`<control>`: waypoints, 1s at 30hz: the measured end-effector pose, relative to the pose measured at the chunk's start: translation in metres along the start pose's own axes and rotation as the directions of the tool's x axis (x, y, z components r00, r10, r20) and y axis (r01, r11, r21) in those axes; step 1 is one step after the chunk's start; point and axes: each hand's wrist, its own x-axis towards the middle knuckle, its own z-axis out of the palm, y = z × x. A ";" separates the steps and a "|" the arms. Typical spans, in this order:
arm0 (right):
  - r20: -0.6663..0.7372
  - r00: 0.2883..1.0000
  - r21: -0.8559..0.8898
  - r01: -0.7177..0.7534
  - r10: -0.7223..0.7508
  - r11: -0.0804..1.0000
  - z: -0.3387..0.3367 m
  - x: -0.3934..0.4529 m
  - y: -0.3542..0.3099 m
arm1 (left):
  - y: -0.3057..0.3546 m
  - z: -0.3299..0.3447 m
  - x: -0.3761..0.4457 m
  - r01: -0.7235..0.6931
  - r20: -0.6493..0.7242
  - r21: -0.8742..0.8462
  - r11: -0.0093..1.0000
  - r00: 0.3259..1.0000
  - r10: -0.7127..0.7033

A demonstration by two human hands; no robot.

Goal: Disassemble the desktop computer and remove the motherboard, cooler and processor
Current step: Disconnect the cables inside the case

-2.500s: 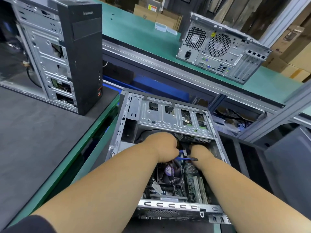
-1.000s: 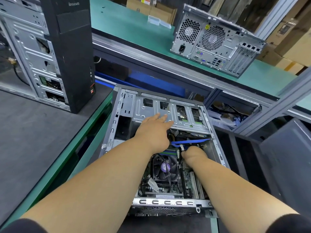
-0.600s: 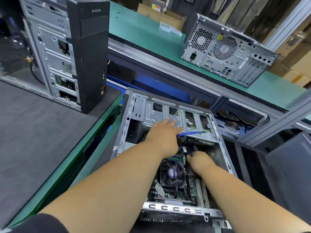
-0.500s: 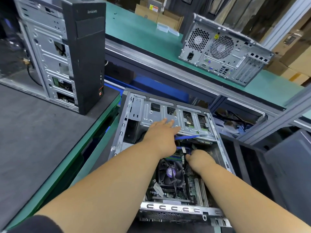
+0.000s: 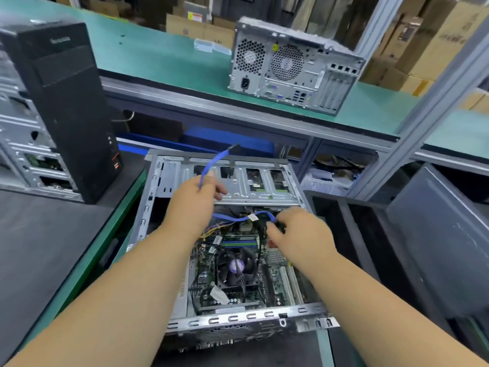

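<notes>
Motherboard [image 5: 275, 276] and cooler [image 5: 236, 267] inside open case [image 5: 246, 317]

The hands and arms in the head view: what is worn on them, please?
Both hands, left and right, are bare: no gloves, rings or watch show. The forearms are bare too, right down to the bottom edge of the frame, where no sleeve is in view.

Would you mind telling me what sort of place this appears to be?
Probably a computer teardown or recycling workshop: an opened desktop case under the hands, two more towers on green-edged benches, and stacked cardboard boxes behind.
</notes>
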 end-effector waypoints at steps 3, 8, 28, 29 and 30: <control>-0.028 0.998 0.388 -0.046 0.062 0.920 -0.011 -0.004 0.011 | 0.007 0.000 -0.004 0.131 0.057 -0.096 0.987 0.990 -0.126; 0.000 0.966 0.828 -0.144 0.258 0.542 -0.032 -0.009 0.040 | 0.039 0.024 -0.023 0.223 0.261 -0.059 0.973 0.944 -0.201; 0.233 0.952 0.926 -0.280 0.198 0.255 -0.048 -0.078 0.187 | 0.120 0.247 -0.128 -0.322 0.648 0.587 0.743 0.736 -0.194; 0.236 0.949 0.925 -0.286 0.212 0.251 -0.045 -0.077 0.195 | 0.118 0.252 -0.130 -0.309 0.633 0.585 0.750 0.752 -0.184; 0.238 0.943 0.917 -0.297 0.232 0.264 -0.041 -0.076 0.202 | 0.115 0.253 -0.132 -0.272 0.606 0.577 0.770 0.775 -0.181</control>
